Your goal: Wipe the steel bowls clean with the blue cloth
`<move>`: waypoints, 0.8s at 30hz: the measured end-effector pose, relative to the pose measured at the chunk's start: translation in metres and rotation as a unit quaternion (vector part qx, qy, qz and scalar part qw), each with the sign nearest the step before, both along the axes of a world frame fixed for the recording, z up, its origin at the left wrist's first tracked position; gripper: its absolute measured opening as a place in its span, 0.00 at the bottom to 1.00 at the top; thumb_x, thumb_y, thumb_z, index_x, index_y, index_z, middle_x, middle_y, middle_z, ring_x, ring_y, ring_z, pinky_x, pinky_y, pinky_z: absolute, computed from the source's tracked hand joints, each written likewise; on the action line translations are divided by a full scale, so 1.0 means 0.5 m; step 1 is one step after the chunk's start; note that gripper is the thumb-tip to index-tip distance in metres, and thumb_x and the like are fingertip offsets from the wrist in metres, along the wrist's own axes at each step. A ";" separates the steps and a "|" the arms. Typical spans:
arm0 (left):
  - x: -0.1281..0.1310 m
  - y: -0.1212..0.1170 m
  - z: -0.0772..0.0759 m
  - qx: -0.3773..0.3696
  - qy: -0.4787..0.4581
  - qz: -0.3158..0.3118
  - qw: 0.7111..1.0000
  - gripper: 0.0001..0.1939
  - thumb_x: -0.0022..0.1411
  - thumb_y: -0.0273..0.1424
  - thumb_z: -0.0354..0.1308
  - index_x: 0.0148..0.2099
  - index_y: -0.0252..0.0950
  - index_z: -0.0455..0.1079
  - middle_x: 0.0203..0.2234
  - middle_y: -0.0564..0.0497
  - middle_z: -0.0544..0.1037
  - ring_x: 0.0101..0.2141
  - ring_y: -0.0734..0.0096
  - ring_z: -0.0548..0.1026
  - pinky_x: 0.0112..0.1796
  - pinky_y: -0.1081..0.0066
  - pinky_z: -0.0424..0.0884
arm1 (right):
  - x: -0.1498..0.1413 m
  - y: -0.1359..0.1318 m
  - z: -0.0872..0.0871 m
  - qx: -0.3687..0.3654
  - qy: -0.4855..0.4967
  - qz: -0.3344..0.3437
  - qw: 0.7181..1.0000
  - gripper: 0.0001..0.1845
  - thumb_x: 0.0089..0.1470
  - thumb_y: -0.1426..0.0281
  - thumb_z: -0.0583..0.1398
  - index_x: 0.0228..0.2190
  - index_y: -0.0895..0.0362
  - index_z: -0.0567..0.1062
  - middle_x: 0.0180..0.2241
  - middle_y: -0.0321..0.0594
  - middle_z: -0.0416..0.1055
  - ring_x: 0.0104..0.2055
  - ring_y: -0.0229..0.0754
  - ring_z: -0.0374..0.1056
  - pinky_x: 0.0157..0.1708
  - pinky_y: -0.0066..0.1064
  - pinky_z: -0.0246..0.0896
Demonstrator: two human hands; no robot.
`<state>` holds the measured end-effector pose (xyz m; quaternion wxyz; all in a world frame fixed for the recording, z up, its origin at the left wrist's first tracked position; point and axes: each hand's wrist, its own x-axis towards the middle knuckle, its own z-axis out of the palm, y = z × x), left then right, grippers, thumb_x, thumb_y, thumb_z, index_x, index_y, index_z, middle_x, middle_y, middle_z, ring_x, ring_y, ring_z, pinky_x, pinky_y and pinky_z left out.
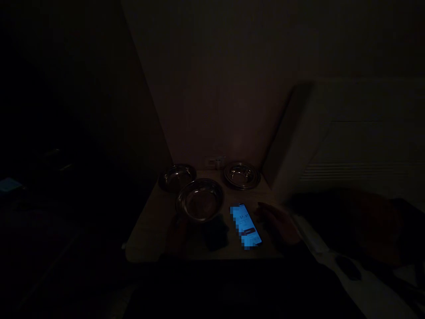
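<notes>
The scene is very dark. My left hand (pixel 176 232) is a dim shape at the lower left rim of a shiny metal bowl (pixel 201 201); its fingers are lost in shadow, so I cannot tell whether it grips the rim. To the right of a lit phone (pixel 246 226), my right hand (pixel 280 222) lies with its fingers stretched out, apart from the phone and holding nothing visible. Between the bowl and the phone is a dark, soft-edged bluish patch (pixel 215 234) that I cannot make out.
A second metal bowl (pixel 177 176) stands at the back left of the small wooden table (pixel 149 226). Nested metal dishes (pixel 241 175) stand at the back right, near a wall socket (pixel 215 161). A pale headboard-like panel (pixel 308 137) rises on the right; a dark oblong object (pixel 348 267) lies below it.
</notes>
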<state>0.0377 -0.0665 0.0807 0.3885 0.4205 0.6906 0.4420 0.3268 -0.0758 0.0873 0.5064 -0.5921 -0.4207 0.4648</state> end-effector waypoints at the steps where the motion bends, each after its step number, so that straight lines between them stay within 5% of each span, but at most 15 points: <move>1: 0.005 0.003 -0.002 0.009 -0.005 -0.012 1.000 0.11 0.53 0.32 0.59 0.40 0.35 0.73 0.40 0.42 0.78 0.43 0.55 0.76 0.39 0.63 0.74 | 0.012 -0.006 0.005 0.009 -0.014 -0.012 1.000 0.29 0.39 0.52 0.64 0.40 0.58 0.77 0.33 0.47 0.78 0.30 0.44 0.73 0.27 0.32 0.67; 5: 0.033 0.023 -0.012 0.022 -0.038 -0.037 0.998 0.13 0.47 0.26 0.63 0.38 0.35 0.73 0.43 0.42 0.76 0.49 0.53 0.72 0.43 0.62 0.72 | 0.045 -0.029 0.017 0.009 -0.039 -0.033 0.999 0.29 0.37 0.51 0.65 0.37 0.58 0.79 0.34 0.48 0.78 0.35 0.48 0.74 0.31 0.34 0.68; 10: 0.059 0.063 -0.040 -0.025 -0.122 -0.001 0.992 0.12 0.53 0.30 0.60 0.42 0.35 0.71 0.45 0.41 0.75 0.45 0.57 0.75 0.39 0.63 0.74 | 0.074 -0.031 0.013 -0.007 -0.039 -0.042 0.998 0.30 0.36 0.50 0.65 0.37 0.58 0.80 0.32 0.47 0.78 0.30 0.48 0.74 0.28 0.34 0.67; 16: 0.051 0.098 -0.063 -0.021 -0.090 0.005 0.996 0.15 0.47 0.27 0.64 0.40 0.35 0.71 0.47 0.40 0.74 0.50 0.52 0.71 0.44 0.60 0.73 | 0.088 0.010 0.012 -0.020 -0.059 -0.043 0.997 0.27 0.36 0.53 0.66 0.36 0.57 0.80 0.30 0.46 0.79 0.30 0.47 0.74 0.28 0.34 0.68; 24: 0.066 0.116 -0.062 -0.034 -0.027 -0.015 0.999 0.13 0.49 0.30 0.63 0.39 0.33 0.72 0.41 0.39 0.77 0.46 0.54 0.75 0.41 0.60 0.74 | 0.103 0.085 -0.014 -0.031 -0.020 -0.010 0.999 0.30 0.37 0.53 0.65 0.41 0.57 0.77 0.35 0.49 0.78 0.31 0.48 0.74 0.30 0.36 0.69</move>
